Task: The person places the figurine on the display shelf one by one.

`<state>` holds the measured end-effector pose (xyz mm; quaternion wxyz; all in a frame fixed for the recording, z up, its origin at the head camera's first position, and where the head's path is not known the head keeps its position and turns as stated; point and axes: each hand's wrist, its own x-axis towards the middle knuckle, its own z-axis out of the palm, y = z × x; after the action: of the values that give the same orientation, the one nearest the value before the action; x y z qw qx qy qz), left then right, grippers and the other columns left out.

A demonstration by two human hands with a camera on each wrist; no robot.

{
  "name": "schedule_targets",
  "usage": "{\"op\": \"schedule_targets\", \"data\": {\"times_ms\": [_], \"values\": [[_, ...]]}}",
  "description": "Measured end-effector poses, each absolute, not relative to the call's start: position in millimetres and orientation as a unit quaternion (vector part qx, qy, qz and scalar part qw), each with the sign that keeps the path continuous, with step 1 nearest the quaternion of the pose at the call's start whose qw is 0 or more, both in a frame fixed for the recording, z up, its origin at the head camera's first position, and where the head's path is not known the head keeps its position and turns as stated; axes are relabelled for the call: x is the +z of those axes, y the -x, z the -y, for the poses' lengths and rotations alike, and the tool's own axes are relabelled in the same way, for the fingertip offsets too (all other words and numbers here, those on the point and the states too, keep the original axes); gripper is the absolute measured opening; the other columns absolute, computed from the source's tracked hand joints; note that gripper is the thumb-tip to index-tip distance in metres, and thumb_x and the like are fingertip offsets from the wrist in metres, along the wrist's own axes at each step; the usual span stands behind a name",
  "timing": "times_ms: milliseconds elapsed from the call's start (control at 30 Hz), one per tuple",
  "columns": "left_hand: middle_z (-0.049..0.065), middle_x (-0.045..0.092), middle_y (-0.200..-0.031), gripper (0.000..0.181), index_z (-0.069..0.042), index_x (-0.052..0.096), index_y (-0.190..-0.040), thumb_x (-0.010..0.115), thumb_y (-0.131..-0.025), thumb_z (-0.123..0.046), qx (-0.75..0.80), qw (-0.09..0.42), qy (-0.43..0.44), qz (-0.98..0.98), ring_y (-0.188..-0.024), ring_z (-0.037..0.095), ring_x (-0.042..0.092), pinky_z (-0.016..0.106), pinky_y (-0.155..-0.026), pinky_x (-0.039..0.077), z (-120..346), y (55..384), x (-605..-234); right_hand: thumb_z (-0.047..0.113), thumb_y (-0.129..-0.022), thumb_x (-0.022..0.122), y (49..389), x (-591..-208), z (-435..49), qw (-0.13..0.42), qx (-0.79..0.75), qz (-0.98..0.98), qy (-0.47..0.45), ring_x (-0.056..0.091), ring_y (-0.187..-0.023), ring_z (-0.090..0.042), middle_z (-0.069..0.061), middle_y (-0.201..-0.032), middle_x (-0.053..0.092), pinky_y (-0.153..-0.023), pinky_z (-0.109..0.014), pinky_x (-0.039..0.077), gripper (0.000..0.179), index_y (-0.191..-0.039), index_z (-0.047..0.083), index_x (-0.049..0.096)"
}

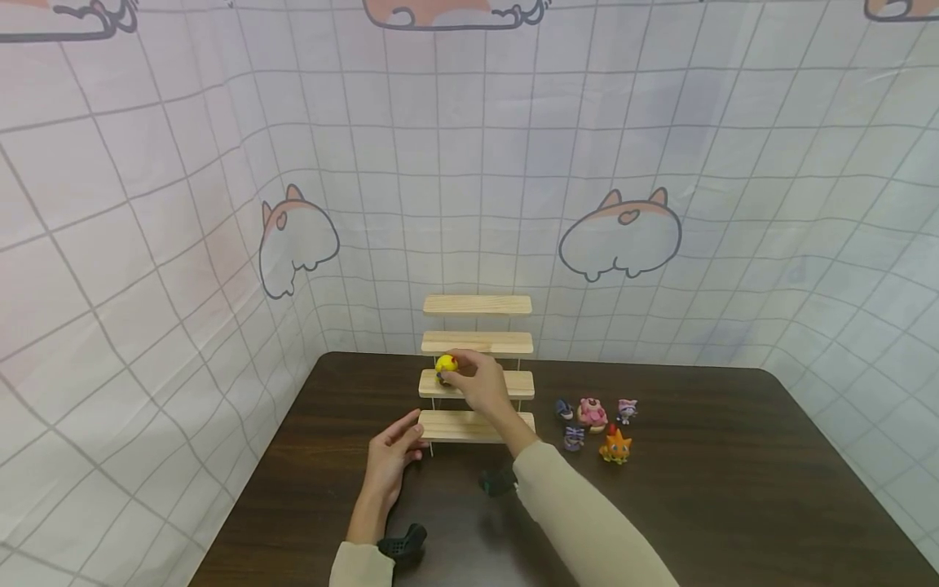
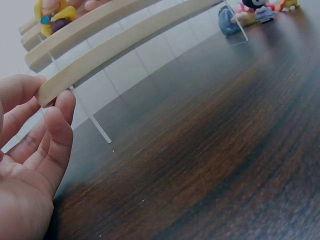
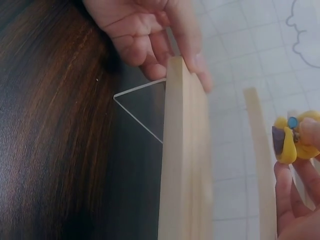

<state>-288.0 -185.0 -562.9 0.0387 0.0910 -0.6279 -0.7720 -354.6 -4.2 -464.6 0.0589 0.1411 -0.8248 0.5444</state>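
A small yellow figurine [image 1: 445,367] with a blue and purple front is held in my right hand [image 1: 482,385], between thumb and fingers. It is at the left end of the second board from the bottom [image 1: 519,384] of a four-tier wooden stand. My left hand [image 1: 390,461] pinches the left end of the lowest board [image 1: 458,425], thumb on one face and fingers under the other, as the left wrist view shows. Thin clear supports [image 2: 92,117] hold the boards up. In the right wrist view the figurine [image 3: 287,145] sits against the right fingers [image 3: 284,192].
Several figurines stand on the dark table right of the stand: a pink one [image 1: 592,414], an orange one [image 1: 616,447], a dark blue one [image 1: 563,409], a purple one [image 1: 574,439] and a pink-and-white one [image 1: 627,410]. A patterned curtain [image 1: 484,204] rises behind.
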Motion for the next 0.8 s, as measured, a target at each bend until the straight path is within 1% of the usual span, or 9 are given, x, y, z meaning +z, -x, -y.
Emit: {"op": "schedule_targets", "data": {"times_ms": [233,500,800], "values": [[-0.004,0.074,-0.098,0.043,-0.006,0.064,-0.138,0.072,-0.097,-0.016,-0.772,0.041,-0.087,0.628,-0.079,0.011,0.072,0.022,-0.065,0.056,184.7,287.2,-562.7,0.021,-0.093,0.078,355.8,-465.0,10.4,0.065,0.540,0.826,-0.146,0.072,-0.107,-0.024,-0.006,-0.120,0.075,-0.092,-0.039,0.058,0.038,-0.130,0.015,0.071],[-0.004,0.072,-0.092,0.041,-0.007,0.066,-0.136,0.072,-0.097,-0.016,-0.776,0.045,-0.086,0.624,-0.078,0.012,0.072,0.022,-0.064,0.056,183.3,286.3,-561.2,0.021,-0.092,0.078,356.5,-465.6,13.4,0.075,0.522,0.837,-0.143,0.071,-0.108,-0.024,-0.005,-0.122,0.075,-0.094,-0.041,0.057,0.038,-0.129,0.015,0.071],[-0.003,0.073,-0.092,0.042,-0.006,0.066,-0.137,0.073,-0.096,-0.016,-0.775,0.043,-0.088,0.625,-0.078,0.012,0.072,0.023,-0.065,0.056,183.8,286.7,-562.3,0.020,-0.092,0.079,355.9,-466.9,13.1,0.079,0.524,0.836,-0.143,0.071,-0.107,-0.025,-0.006,-0.121,0.075,-0.094,-0.042,0.057,0.038,-0.129,0.015,0.071]]}}
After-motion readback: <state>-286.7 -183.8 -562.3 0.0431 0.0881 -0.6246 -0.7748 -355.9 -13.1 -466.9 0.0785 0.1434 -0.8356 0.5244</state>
